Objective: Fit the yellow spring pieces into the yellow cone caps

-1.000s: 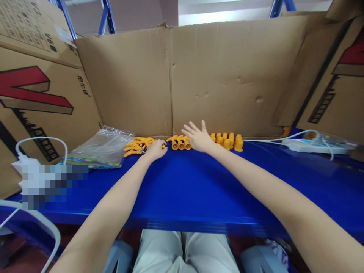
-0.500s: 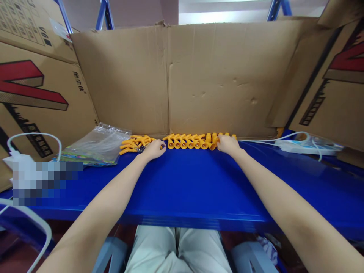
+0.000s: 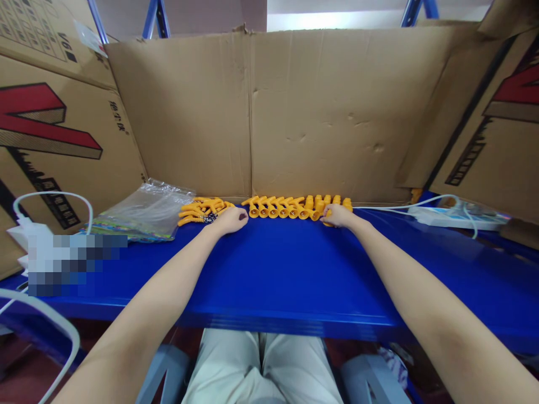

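Observation:
My left hand (image 3: 229,220) rests at the right edge of a pile of yellow branched plastic pieces (image 3: 191,213). Its fingers are curled in; what they hold, if anything, is hidden. Small dark and silver chain-like bits (image 3: 210,217) lie beside that hand. Further right, my right hand (image 3: 342,216) is closed on a yellow funnel-shaped plastic piece (image 3: 329,225), mostly covered by the fingers. Between the hands stands a row of yellow funnel-ended pieces (image 3: 283,214), open mouths facing me. Several yellow upright pieces (image 3: 327,199) stand behind my right hand.
A cardboard wall (image 3: 320,112) closes off the back of the blue table (image 3: 273,269). Clear plastic bags (image 3: 145,210) lie at left, near a white plug with cable (image 3: 36,233). At right are a white power strip (image 3: 455,217) and its cables. Large cartons (image 3: 63,129) flank the table.
My right hand has drawn slightly toward me, and a yellow piece now shows under its fingers. More upright yellow pieces show behind it. The left hand has barely shifted.

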The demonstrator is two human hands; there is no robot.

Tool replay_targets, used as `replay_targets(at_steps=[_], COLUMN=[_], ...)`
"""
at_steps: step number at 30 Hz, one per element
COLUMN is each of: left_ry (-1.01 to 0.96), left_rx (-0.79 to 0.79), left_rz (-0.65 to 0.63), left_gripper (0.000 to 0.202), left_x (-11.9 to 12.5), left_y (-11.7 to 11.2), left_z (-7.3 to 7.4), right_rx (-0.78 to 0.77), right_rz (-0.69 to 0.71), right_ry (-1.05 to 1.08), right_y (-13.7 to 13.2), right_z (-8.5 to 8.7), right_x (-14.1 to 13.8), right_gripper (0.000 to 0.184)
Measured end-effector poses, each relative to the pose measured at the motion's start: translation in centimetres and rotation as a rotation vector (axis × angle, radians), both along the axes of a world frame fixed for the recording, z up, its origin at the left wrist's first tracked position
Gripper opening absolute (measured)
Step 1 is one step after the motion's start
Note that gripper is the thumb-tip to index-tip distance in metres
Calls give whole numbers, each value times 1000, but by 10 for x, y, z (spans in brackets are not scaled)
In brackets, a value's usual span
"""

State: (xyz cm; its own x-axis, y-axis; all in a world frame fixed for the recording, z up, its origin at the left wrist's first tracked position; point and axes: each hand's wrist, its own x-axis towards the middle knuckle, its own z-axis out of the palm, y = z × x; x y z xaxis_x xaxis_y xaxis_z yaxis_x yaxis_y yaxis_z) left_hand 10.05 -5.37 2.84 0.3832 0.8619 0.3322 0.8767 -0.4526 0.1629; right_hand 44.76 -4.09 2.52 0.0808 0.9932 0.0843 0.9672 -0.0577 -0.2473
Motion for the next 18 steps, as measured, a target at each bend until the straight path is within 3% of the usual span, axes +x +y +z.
replay_targets(at_steps=[2,6,9,13,18], left_ry=[15,32,12,-11,-35], left_rx=[37,172,158,-60,-40], left_rz=[78,442,595,588,581], left_gripper=[27,33,40,44,35], left_x=[-3,-20,-39,-54,-58], left_y=[-1,-1,2,12,17], left_z=[4,14,13,2,-4], right_rx=[36,47,26,36,42], right_rz=[14,31,32,38,46], right_ry=[-76,-158,-157,-150,-140], right_y=[2,3,2,3,5], right_z=[0,0,1,-1,-2], right_x=[0,-1,-2,-2,-1], right_gripper=[20,22,23,23,24])
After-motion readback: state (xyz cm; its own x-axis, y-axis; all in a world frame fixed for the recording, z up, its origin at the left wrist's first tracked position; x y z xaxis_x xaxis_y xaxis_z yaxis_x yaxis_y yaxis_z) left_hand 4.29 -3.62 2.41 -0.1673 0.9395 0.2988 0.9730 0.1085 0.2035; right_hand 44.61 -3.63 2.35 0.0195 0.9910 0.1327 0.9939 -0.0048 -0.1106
